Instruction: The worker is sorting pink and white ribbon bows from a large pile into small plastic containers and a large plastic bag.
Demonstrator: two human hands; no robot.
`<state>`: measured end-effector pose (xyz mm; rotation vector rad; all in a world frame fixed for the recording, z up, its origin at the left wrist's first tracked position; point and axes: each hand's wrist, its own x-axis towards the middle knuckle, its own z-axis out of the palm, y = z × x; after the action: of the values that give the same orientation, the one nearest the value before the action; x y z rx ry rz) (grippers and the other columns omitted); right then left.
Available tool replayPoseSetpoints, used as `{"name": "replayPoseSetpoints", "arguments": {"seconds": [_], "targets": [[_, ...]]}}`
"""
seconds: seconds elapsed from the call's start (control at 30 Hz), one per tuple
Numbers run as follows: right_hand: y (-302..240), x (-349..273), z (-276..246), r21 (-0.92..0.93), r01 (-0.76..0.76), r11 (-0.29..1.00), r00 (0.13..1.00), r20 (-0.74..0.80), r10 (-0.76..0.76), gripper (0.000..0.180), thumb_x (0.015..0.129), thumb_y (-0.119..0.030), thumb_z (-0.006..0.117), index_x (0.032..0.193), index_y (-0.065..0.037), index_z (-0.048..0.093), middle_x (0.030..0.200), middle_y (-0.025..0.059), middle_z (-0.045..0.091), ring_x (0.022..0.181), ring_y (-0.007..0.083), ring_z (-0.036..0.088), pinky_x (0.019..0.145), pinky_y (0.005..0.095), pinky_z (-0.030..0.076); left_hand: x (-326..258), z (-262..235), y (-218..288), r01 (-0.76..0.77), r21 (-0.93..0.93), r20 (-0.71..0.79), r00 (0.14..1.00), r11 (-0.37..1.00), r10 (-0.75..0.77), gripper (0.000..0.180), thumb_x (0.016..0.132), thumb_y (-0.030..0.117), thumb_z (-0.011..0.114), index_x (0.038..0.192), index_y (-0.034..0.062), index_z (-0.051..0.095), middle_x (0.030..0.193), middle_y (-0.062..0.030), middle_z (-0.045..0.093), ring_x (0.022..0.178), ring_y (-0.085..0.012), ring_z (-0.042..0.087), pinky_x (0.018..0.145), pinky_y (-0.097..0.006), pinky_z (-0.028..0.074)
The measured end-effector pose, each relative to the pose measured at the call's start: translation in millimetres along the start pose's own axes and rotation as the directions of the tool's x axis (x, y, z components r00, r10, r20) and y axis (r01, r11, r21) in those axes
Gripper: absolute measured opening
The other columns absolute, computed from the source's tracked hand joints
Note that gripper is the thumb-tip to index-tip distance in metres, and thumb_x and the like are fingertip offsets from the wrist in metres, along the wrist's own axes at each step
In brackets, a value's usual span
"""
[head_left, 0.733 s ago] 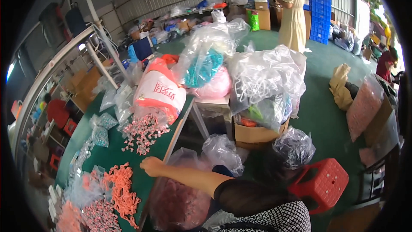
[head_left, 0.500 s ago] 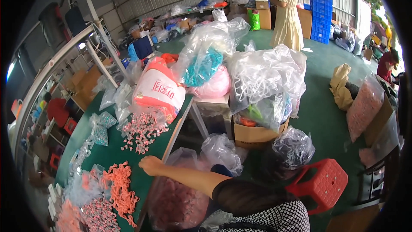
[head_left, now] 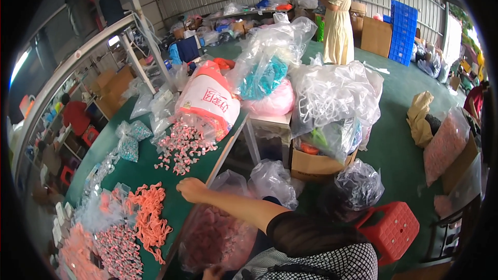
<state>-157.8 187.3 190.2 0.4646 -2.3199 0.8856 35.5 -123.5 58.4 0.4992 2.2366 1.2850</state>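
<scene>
My right hand (head_left: pixel 192 190) is held over the edge of the green table (head_left: pixel 179 202), its fingers curled together; anything inside them is hidden. It is nearest to a spread of small pink and grey pieces (head_left: pixel 182 148) and a heap of coral-orange cords (head_left: pixel 150 218). At the lower edge of the view my left hand (head_left: pixel 212 273) shows only in part, beside a clear plastic bag (head_left: pixel 220 233) of pink pieces. Its fingers are too cut off to read. The loose pieces lie at the mouth of a red and white sack (head_left: pixel 210 101).
More pink-grey pieces (head_left: pixel 118 253) and small bags of teal pieces (head_left: pixel 132 140) lie on the table. Behind stand stuffed plastic bags (head_left: pixel 337 91) above a cardboard box (head_left: pixel 321 166). A red stool (head_left: pixel 391 231) is at my right; a person (head_left: pixel 338 21) stands farther back.
The view has shifted, so the surroundings sit farther right in the picture. My left hand has come into sight at the lower edge. My right hand stays closed near the table edge.
</scene>
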Motion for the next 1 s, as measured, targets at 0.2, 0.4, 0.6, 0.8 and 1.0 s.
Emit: {"name": "replayPoseSetpoints", "arguments": {"seconds": [0.2, 0.4, 0.6, 0.8, 1.0], "targets": [[9, -5, -7, -0.022, -0.036, 0.999, 0.999, -0.006, 0.036, 0.01, 0.075, -0.006, 0.054, 0.081, -0.006, 0.062, 0.082, 0.012, 0.062, 0.086, 0.0319, 0.061, 0.078, 0.044, 0.048, 74, -18, 184, -0.494, 0.569, -0.278, 0.637, 0.657, 0.719, 0.011, 0.078, -0.001, 0.063, 0.088, 0.004, 0.063, 0.081, -0.0155, 0.06, 0.075, -0.0351, 0.059, 0.067, -0.043, 0.048], [5, -1, -4, -0.032, -0.026, 0.999, 0.999, -0.022, 0.025, 0.01, 0.076, -0.006, 0.054, 0.081, -0.006, 0.062, 0.081, 0.0114, 0.061, 0.085, 0.0311, 0.061, 0.076, 0.0435, 0.049, 132, -49, 202, -0.354, 0.663, -0.421, 0.552, 0.66, 0.72, 0.013, 0.078, -0.002, 0.061, 0.09, 0.0032, 0.061, 0.083, -0.0152, 0.059, 0.079, -0.0351, 0.058, 0.068, -0.044, 0.047], [5, -3, -6, -0.062, -0.01, 0.998, 0.999, -0.034, 0.007, 0.009, 0.075, -0.006, 0.057, 0.083, -0.007, 0.063, 0.08, 0.0093, 0.062, 0.083, 0.0298, 0.062, 0.075, 0.0415, 0.05, 145, -48, 193, -0.337, 0.652, -0.435, 0.568, 0.68, 0.699, 0.011, 0.08, 0.0, 0.059, 0.09, 0.0036, 0.063, 0.083, -0.0143, 0.058, 0.078, -0.0352, 0.058, 0.067, -0.043, 0.047], [0, -2, -10, -0.034, -0.026, 0.999, 0.999, -0.023, 0.025, 0.009, 0.076, -0.006, 0.054, 0.08, -0.006, 0.062, 0.079, 0.0109, 0.062, 0.083, 0.0308, 0.061, 0.076, 0.0429, 0.049, 144, -46, 193, -0.331, 0.648, -0.454, 0.556, 0.686, 0.696, 0.013, 0.079, -0.001, 0.059, 0.09, 0.0042, 0.063, 0.085, -0.0139, 0.058, 0.08, -0.0344, 0.058, 0.067, -0.043, 0.047], [4, -1, -10, -0.06, -0.01, 0.998, 0.999, -0.034, 0.008, 0.008, 0.075, -0.006, 0.058, 0.082, -0.007, 0.063, 0.077, 0.0093, 0.061, 0.08, 0.0297, 0.062, 0.073, 0.0416, 0.05, 144, -43, 197, -0.302, 0.687, -0.448, 0.541, 0.661, 0.712, 0.012, 0.078, 0.0, 0.06, 0.089, 0.0038, 0.062, 0.084, -0.0133, 0.058, 0.078, -0.0338, 0.057, 0.067, -0.043, 0.046]]}}
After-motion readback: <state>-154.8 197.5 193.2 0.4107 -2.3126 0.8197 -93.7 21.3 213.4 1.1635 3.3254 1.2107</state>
